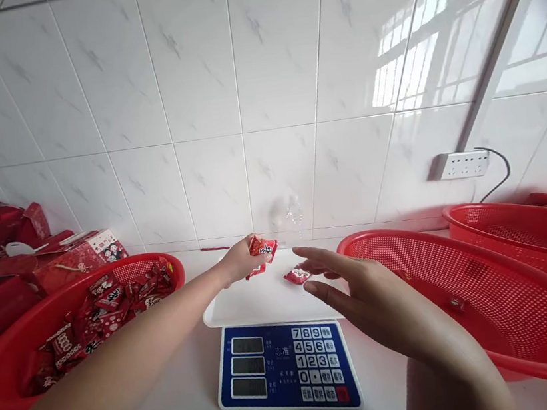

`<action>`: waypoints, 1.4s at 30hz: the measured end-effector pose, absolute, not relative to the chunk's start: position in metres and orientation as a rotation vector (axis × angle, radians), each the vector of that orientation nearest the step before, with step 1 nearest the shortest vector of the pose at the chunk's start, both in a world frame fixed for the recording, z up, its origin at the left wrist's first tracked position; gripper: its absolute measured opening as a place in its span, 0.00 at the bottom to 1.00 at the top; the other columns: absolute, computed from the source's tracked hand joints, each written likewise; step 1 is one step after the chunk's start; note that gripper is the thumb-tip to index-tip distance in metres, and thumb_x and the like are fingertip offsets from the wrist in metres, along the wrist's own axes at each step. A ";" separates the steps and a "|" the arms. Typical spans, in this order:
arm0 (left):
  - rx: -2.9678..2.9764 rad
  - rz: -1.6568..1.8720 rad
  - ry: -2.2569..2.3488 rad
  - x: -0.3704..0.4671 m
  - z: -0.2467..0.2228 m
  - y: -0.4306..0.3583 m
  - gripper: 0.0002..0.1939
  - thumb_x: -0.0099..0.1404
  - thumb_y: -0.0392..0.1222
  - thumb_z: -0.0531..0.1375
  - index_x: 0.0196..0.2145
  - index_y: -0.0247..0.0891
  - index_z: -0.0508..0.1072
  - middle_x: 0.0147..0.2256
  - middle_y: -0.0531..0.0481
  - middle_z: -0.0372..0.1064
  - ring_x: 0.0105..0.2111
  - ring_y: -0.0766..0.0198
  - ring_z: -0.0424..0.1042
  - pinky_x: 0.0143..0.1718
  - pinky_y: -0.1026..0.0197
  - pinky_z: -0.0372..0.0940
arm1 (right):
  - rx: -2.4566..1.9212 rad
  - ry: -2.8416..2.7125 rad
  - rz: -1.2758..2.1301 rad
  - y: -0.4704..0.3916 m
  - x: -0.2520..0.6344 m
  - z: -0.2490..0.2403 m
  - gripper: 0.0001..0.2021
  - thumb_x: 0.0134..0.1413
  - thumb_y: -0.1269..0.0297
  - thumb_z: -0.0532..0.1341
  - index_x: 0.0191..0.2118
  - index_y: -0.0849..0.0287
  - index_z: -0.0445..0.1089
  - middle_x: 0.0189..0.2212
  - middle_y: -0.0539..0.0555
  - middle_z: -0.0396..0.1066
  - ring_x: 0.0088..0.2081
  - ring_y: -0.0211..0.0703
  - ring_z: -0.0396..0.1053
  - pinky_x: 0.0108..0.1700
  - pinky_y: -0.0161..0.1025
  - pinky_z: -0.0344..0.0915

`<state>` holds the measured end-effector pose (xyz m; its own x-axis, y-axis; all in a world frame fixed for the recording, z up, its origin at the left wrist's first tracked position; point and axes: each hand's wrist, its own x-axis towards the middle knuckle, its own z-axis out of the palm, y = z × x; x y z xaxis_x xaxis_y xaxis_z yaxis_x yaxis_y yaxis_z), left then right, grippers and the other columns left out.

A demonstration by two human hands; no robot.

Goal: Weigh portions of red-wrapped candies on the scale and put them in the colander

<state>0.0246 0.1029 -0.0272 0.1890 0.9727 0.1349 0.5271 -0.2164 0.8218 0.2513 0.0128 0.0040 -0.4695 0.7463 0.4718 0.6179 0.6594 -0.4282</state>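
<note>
My left hand (pixel 243 261) is closed around red snack packets (pixel 265 249) with white and black print, above the far left part of the white scale pan (pixel 246 306). A single red packet (pixel 297 276) lies on that pan. My right hand (pixel 348 276) hovers over the pan's right side, fingers apart and thumb below them, close to the lone packet; nothing shows in its grasp. In front of the pan is the blue keypad panel of the digital scale (pixel 285 368), its small displays too dim to read.
A red basket (pixel 175 278) full of red packets stands on the left, with red gift boxes (pixel 60 267) behind. Two more red baskets, one near (pixel 460 241) and one farther back (pixel 521 213), stand right. A power strip (pixel 462 165) hangs on the tiled wall.
</note>
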 end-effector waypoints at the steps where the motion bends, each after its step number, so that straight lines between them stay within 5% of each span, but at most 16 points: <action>1: 1.859 0.887 1.419 0.025 -0.028 0.103 0.15 0.57 0.45 0.58 0.42 0.40 0.66 0.30 0.52 0.66 0.27 0.65 0.67 0.24 0.64 0.60 | -1.047 -2.236 0.267 0.013 0.251 0.004 0.20 0.61 0.56 0.53 0.58 0.48 0.62 0.43 0.52 0.77 0.42 0.46 0.75 0.40 0.43 0.73; 7: 2.083 0.640 1.337 0.019 -0.036 0.099 0.23 0.52 0.53 0.64 0.44 0.42 0.72 0.40 0.47 0.69 0.40 0.56 0.69 0.38 0.56 0.64 | -1.030 -2.248 0.289 0.014 0.250 0.003 0.21 0.61 0.55 0.53 0.58 0.49 0.62 0.43 0.53 0.76 0.43 0.47 0.74 0.41 0.44 0.72; 10: 2.201 0.539 1.270 0.015 -0.041 0.098 0.18 0.53 0.55 0.63 0.39 0.44 0.76 0.46 0.47 0.69 0.53 0.50 0.62 0.52 0.51 0.57 | -1.024 -2.257 0.290 0.015 0.249 0.003 0.20 0.62 0.55 0.52 0.58 0.49 0.62 0.44 0.52 0.76 0.43 0.46 0.74 0.41 0.43 0.72; 14: 2.262 0.492 1.315 0.009 -0.053 0.101 0.22 0.56 0.55 0.61 0.47 0.47 0.74 0.56 0.44 0.61 0.61 0.43 0.49 0.58 0.42 0.47 | -1.023 -2.279 0.281 0.015 0.249 0.003 0.20 0.61 0.56 0.53 0.58 0.47 0.62 0.44 0.51 0.76 0.43 0.46 0.74 0.41 0.43 0.72; 18: 2.271 0.537 1.298 0.007 -0.064 0.105 0.21 0.54 0.49 0.62 0.47 0.46 0.74 0.56 0.45 0.61 0.57 0.46 0.57 0.55 0.47 0.54 | -1.035 -2.280 0.283 0.015 0.248 0.002 0.20 0.61 0.56 0.53 0.58 0.47 0.62 0.45 0.52 0.76 0.44 0.46 0.74 0.42 0.43 0.72; 24: 2.099 0.820 1.372 0.003 -0.062 0.107 0.09 0.60 0.39 0.54 0.35 0.43 0.73 0.38 0.50 0.70 0.43 0.54 0.67 0.49 0.50 0.58 | -1.069 -2.275 0.297 0.017 0.248 0.002 0.21 0.61 0.54 0.53 0.58 0.47 0.62 0.44 0.52 0.76 0.44 0.46 0.74 0.42 0.43 0.71; 28: 1.793 1.052 1.432 -0.001 -0.056 0.104 0.12 0.62 0.41 0.53 0.44 0.43 0.67 0.43 0.48 0.69 0.44 0.57 0.66 0.47 0.51 0.61 | -1.099 -2.274 0.295 0.019 0.248 0.001 0.22 0.61 0.52 0.53 0.59 0.47 0.62 0.45 0.53 0.76 0.44 0.47 0.74 0.42 0.44 0.71; 32: 1.483 1.123 1.304 0.003 -0.049 0.095 0.12 0.64 0.46 0.53 0.44 0.41 0.64 0.45 0.44 0.69 0.42 0.58 0.71 0.39 0.54 0.67 | -1.101 -2.262 0.297 0.020 0.248 0.002 0.22 0.61 0.52 0.53 0.58 0.47 0.63 0.44 0.54 0.76 0.43 0.48 0.74 0.42 0.45 0.71; 37: 1.289 1.069 1.109 0.011 -0.036 0.077 0.15 0.64 0.50 0.55 0.43 0.38 0.68 0.43 0.42 0.72 0.42 0.57 0.73 0.41 0.54 0.67 | -1.087 -2.267 0.390 0.031 0.238 -0.004 0.21 0.61 0.56 0.53 0.59 0.51 0.62 0.42 0.54 0.77 0.42 0.47 0.74 0.40 0.44 0.70; 42: 1.268 1.058 0.881 0.018 -0.028 0.059 0.15 0.57 0.41 0.65 0.42 0.39 0.69 0.40 0.45 0.74 0.39 0.58 0.74 0.43 0.52 0.66 | -1.088 -2.208 0.487 0.049 0.215 -0.020 0.23 0.60 0.59 0.54 0.60 0.54 0.59 0.37 0.56 0.77 0.38 0.47 0.74 0.39 0.44 0.69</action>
<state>0.0185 0.0593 -0.0276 0.2981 0.9534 0.0469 -0.1263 -0.0093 0.9919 0.2153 0.0493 -0.0201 -0.4668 0.8041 0.3683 0.5746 0.5923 -0.5649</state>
